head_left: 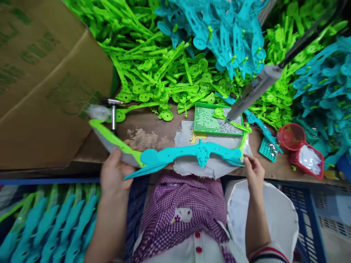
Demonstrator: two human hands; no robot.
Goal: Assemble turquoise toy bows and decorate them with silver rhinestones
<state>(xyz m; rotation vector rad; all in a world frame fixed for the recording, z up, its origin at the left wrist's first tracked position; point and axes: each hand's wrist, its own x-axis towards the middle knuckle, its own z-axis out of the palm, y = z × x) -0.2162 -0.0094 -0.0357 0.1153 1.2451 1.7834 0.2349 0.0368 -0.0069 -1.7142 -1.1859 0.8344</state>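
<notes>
A toy bow (189, 155) of teal plastic with green limbs lies across a white cloth (192, 166) at the bench's front edge. My left hand (115, 173) is closed round its left end, fingers wrapped under the green limb. My right hand (253, 170) pinches the bow's right end between fingertips. Just behind the bow stands a green tray (203, 122) of small silver screws. A grey powered screwdriver (253, 91) hangs on a cable with its tip over that tray.
Heaps of green parts (153, 69) and teal parts (222, 33) fill the back. A cardboard box (46, 84) stands left, a small hammer (113, 111) beside it. Red baskets (298, 146) sit right. Finished bows (46, 223) lie in a crate lower left.
</notes>
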